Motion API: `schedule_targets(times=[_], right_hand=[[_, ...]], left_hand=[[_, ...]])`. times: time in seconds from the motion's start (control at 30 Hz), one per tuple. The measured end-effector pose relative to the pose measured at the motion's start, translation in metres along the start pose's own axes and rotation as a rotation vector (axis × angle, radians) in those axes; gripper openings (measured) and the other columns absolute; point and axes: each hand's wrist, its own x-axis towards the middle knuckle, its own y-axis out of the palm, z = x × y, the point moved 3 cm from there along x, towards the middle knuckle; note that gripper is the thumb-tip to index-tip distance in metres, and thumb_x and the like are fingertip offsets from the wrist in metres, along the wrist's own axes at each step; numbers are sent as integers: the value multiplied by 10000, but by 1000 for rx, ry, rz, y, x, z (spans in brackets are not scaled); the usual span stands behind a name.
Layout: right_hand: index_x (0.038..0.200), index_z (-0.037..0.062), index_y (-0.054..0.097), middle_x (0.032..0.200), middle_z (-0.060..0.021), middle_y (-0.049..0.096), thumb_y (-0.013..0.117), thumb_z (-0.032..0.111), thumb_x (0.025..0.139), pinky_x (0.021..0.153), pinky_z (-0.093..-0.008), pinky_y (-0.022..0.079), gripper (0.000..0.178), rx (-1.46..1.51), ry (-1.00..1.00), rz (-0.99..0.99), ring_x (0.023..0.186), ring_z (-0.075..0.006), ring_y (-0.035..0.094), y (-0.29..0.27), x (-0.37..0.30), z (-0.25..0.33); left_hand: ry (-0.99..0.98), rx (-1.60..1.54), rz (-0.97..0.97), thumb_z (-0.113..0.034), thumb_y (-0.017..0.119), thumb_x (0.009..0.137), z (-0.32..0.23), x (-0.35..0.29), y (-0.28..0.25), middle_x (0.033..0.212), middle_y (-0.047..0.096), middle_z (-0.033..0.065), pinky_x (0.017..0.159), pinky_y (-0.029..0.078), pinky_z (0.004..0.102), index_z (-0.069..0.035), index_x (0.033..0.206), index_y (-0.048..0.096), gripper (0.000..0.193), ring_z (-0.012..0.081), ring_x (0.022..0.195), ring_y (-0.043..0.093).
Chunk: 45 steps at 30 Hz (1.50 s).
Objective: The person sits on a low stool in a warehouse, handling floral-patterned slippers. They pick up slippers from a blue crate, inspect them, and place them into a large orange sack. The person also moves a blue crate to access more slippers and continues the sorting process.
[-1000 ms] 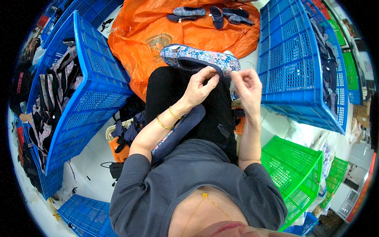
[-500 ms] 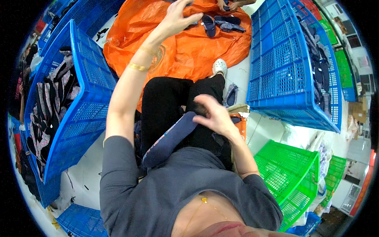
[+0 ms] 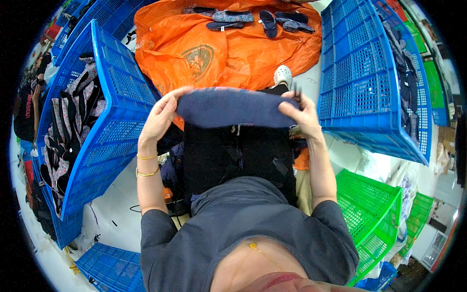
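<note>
The orange sheet (image 3: 163, 61) bears a dark, shield-like mark (image 3: 198, 59); a small white tag (image 3: 222, 28) shows on one of the slippers (image 3: 233, 17) there, and a dark garment (image 3: 23, 124) at far left carries pink lettering. The navy slipper (image 3: 236, 108), in the lap half a second ago, is now raised over the knees, sole up. The left hand (image 3: 163, 114), earlier stretched over the sheet, holds one end; the right hand (image 3: 305, 118) holds the other, a blurred dark thing (image 3: 297, 93) at its fingers
</note>
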Motion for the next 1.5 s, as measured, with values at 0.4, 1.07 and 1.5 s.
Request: schedule_targets(times=[0.4, 1.07, 1.5], right_hand=[[1105, 41, 617, 932, -11, 650, 526, 379, 971, 450, -161, 322, 375, 146, -218, -333, 610, 3, 484, -54, -4, 29], [1187, 7, 562, 1006, -64, 634, 816, 147, 723, 835, -266, 478, 547, -267, -311, 130, 904, -137, 602, 24, -22, 40], [871, 60, 614, 675, 28, 566, 614, 239, 936, 450, -155, 314, 190, 203, -13, 170, 534, -11, 455, 29, -4, 48]], left_hand=[[-23, 250, -60, -202, 774, 793, 28, 42, 80, 1068, 618, 62, 894, 454, 259, 18, 1224, 551, 533, 122, 998, 565], [-143, 0, 328, -106, 817, 706, 27, 55, 129, 1174, 586, 47, 959, 439, 306, -9, 1288, 489, 675, 134, 1062, 549], [-51, -380, 369, -508, 605, 883, 25, 36, 119, 1166, 543, 75, 989, 394, 311, -48, 1157, 508, 544, 156, 1135, 511]])
